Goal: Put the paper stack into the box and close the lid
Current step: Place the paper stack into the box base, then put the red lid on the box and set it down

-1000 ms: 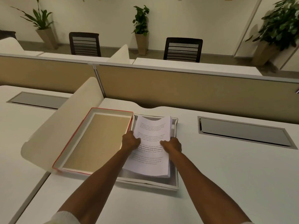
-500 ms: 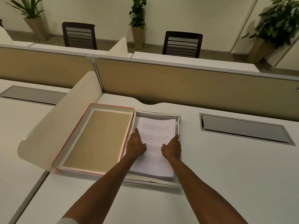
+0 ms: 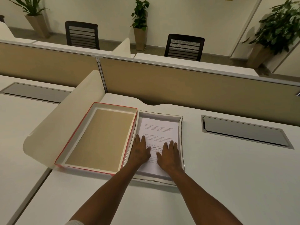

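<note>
A white printed paper stack (image 3: 159,129) lies flat inside the shallow white box (image 3: 181,135) on the desk in front of me. My left hand (image 3: 140,150) and my right hand (image 3: 168,154) rest palm down on the near half of the stack, fingers spread, holding nothing. The box's red-edged lid (image 3: 100,138) lies upside down right beside the box on its left, brown inside facing up, its right wall touching the box.
A curved cream divider (image 3: 65,120) stands left of the lid. A tan partition (image 3: 194,88) runs along the desk's far edge. A grey cable hatch (image 3: 243,132) sits to the right of the box, another (image 3: 35,91) at far left. Chairs and potted plants stand beyond.
The stack, held tilted above the box a second ago, has been lowered flat into it. Both hands went from gripping its sides to pressing flat on top.
</note>
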Action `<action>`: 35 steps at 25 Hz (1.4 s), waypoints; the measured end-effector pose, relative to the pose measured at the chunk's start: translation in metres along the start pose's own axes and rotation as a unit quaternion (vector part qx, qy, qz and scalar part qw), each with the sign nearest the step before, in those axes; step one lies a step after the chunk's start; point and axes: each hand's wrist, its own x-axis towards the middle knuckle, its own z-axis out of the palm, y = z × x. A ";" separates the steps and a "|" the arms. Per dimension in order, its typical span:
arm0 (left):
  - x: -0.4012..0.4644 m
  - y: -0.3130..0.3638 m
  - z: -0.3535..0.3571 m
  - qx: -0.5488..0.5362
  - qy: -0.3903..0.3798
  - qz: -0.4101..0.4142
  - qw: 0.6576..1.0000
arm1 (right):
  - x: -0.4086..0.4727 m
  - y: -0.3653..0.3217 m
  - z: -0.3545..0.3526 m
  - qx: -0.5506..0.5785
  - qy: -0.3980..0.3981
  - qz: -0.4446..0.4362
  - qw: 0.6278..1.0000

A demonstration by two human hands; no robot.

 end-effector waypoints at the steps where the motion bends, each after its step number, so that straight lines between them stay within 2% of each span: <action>1: -0.001 -0.001 0.000 -0.003 0.000 0.001 1.000 | 0.000 0.002 0.001 -0.012 -0.005 -0.006 1.000; 9: -0.008 -0.004 -0.003 -0.041 0.004 0.018 0.999 | 0.002 0.008 0.000 -0.038 -0.006 -0.030 0.999; 13: -0.017 -0.005 -0.009 -0.021 0.016 0.075 0.997 | 0.000 0.008 -0.001 -0.014 0.001 -0.022 1.000; 15: -0.026 -0.010 -0.018 -0.063 0.071 0.111 0.989 | -0.002 0.004 -0.003 0.023 0.041 -0.031 0.998; 17: -0.034 -0.031 -0.032 -0.112 0.163 0.099 0.975 | -0.007 -0.009 -0.005 0.070 0.082 -0.076 0.991; 19: -0.037 -0.065 -0.054 -0.110 0.240 0.039 0.964 | -0.013 -0.031 -0.005 0.094 0.092 -0.147 0.980; 21: -0.037 -0.100 -0.081 -0.065 0.267 -0.031 0.961 | -0.022 -0.059 0.001 0.077 0.067 -0.215 0.971; 24: -0.036 -0.145 -0.119 0.037 0.256 -0.110 0.960 | -0.032 -0.098 0.012 -0.001 0.017 -0.271 0.963; 28: -0.032 -0.181 -0.155 0.137 0.166 -0.186 0.959 | -0.039 -0.115 0.026 -0.070 -0.031 -0.272 0.959; 31: -0.027 -0.187 -0.167 0.150 0.108 -0.207 0.961 | -0.044 -0.117 0.031 -0.077 -0.040 -0.263 0.961; 35: -0.017 -0.182 -0.178 0.095 0.113 -0.234 0.961 | -0.048 -0.117 0.030 -0.073 -0.041 -0.258 0.963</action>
